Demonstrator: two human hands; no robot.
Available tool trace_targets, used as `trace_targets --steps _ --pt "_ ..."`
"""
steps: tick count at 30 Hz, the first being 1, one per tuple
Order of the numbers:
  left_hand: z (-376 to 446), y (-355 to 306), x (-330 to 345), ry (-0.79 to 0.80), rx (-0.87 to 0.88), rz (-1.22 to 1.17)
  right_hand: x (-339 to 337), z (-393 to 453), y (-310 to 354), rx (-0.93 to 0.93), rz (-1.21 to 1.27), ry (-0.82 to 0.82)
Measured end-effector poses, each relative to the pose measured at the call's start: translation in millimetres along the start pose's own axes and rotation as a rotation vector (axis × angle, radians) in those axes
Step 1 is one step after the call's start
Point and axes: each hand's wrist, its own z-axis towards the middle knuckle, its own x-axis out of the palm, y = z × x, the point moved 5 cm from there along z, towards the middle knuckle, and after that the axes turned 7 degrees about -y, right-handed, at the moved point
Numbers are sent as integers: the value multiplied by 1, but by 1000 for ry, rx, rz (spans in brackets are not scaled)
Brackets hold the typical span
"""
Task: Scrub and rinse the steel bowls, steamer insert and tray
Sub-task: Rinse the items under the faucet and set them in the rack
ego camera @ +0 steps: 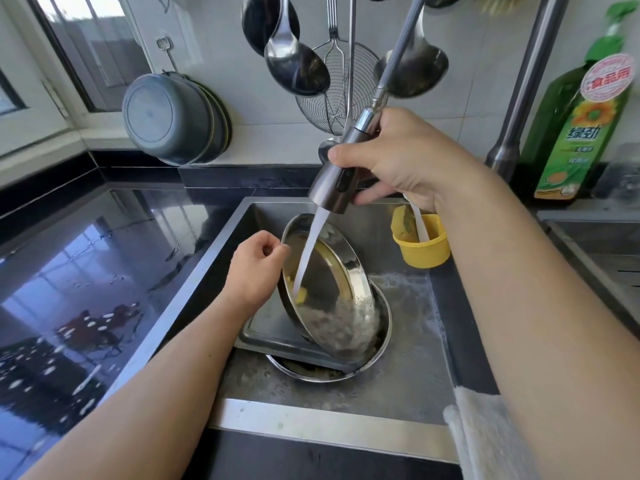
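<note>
now | steel bowl [329, 292] tilted, wet | left hand [256, 268] pinches rim | right hand [398, 161] grips sprayer [337, 171]

We see a shallow round steel dish [329, 271] tipped steeply on edge in the sink, its shiny inside facing right, with yellow bits low on it and a stream of water striking it; its lower rim rests inside a round steel bowl [382, 327] lying flat beneath. A flat rectangular steel tray [263, 330] lies between them, its right part over the bowl; foamy water pools around.
</note>
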Motion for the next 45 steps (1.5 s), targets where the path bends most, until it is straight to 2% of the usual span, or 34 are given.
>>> trace_targets --steps 3,7,13,20,23,25,29,33,35,38,41,45 --pt "-2 1 6 65 -11 15 0 1 -1 3 11 -5" --pt "-1 3 6 72 -12 35 2 2 -3 -1 25 -22" --pt "-2 2 9 145 31 16 8 13 -13 -41 50 -149" --pt "-4 -2 8 148 74 58 -7 20 -28 -152 -248 -409" --pt "-6 -3 9 157 80 91 -18 16 -33 -162 -293 -475" --pt "-7 -4 10 170 83 126 -28 15 -32 -122 -404 -456" --pt "-11 -10 12 173 86 187 -56 11 -24 4 -645 -307" --pt "-14 -19 16 168 137 240 -58 4 -18 71 -534 -123" --pt "-14 -23 17 197 153 276 -53 3 -17 67 -472 -86" --pt "-9 -33 19 357 227 425 -50 4 -18 51 -465 -96" --pt "-2 -46 23 579 411 643 -55 4 -20 56 -492 -98" --pt "8 -72 29 765 699 922 -61 2 -18 46 -509 -115"
